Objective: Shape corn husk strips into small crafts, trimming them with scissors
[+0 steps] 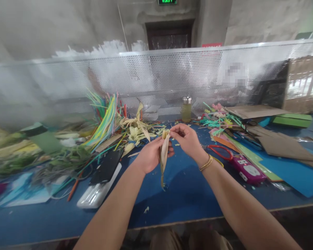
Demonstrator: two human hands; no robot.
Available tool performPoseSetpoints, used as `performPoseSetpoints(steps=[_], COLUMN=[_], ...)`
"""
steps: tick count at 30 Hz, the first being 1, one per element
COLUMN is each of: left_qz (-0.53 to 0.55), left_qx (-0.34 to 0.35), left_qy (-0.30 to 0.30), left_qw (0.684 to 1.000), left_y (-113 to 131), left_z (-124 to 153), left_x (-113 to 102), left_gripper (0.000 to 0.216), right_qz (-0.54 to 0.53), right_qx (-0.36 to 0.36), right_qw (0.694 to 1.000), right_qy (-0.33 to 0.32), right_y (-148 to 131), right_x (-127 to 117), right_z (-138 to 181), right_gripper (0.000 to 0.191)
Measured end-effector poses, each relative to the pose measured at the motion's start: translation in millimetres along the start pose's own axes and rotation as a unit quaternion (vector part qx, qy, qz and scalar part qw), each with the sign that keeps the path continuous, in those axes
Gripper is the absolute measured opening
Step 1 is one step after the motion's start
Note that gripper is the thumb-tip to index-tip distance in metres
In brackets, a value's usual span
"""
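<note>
My left hand (150, 155) is closed around a pale, husk-like strip bundle (165, 152), which hangs down toward the blue tabletop and narrows to a thin tail. At its upper end, my right hand (184, 137) pinches the tip between thumb and forefinger. Whether the bundle is dried corn husk or crepe paper cannot be made out for certain. Just behind the hands lies a heap of similar pale yellow strips (138, 132), with small scraps scattered around it.
Left are a dark phone (106, 166) on a white case, colourful pipe cleaners (106, 114), green cords (75, 156) and a green cup (44, 137). Behind stands a glass bottle (186, 110) before a perforated metal screen (172, 76). Right lie red-handled scissors (220, 152), a purple pouch (247, 170) and cardboard (284, 142).
</note>
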State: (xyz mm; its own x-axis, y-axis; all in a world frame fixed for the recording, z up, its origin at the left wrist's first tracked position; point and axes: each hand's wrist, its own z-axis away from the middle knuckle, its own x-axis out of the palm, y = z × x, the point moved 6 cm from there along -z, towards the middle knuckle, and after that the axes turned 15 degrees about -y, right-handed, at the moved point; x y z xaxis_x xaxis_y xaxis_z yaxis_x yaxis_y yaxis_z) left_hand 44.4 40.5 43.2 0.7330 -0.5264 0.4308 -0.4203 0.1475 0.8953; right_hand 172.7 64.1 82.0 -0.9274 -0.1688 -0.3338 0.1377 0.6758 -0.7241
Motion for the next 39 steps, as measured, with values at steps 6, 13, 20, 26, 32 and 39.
performPoseSetpoints(steps=[6, 13, 20, 26, 32, 39], left_qz=[0.029, 0.001, -0.005, -0.042, -0.069, -0.094], left_qx=[-0.029, -0.022, -0.016, -0.016, -0.004, -0.006], left_qy=[0.005, 0.032, 0.067, 0.032, 0.048, 0.059], left_qw=[0.999, 0.999, 0.998, 0.999, 0.996, 0.994], left_y=[-5.7, -9.1, -10.3, -7.6, -8.0, -10.6], left_z=[-1.1, -4.5, -4.6, -4.5, -4.5, -4.4], left_x=[-1.2, -8.1, -15.0, -10.4, -10.6, -9.7], left_gripper=[0.016, 0.013, 0.013, 0.018, 0.018, 0.028], right_qz=[-0.032, -0.023, -0.015, -0.041, -0.014, 0.020], right_qx=[0.020, 0.037, 0.023, 0.034, 0.027, 0.040], right_qw=[0.999, 0.998, 0.998, 0.998, 0.998, 0.996], right_qy=[-0.018, -0.035, -0.050, -0.040, -0.054, -0.081], right_y=[13.2, 17.2, 17.5, 20.2, 17.0, 16.1], right_x=[1.4, 2.6, 3.7, 2.9, 4.4, 5.4], right_z=[-2.2, -1.7, -2.0, -1.9, -1.2, -0.7], right_gripper=[0.008, 0.009, 0.006, 0.004, 0.002, 0.001])
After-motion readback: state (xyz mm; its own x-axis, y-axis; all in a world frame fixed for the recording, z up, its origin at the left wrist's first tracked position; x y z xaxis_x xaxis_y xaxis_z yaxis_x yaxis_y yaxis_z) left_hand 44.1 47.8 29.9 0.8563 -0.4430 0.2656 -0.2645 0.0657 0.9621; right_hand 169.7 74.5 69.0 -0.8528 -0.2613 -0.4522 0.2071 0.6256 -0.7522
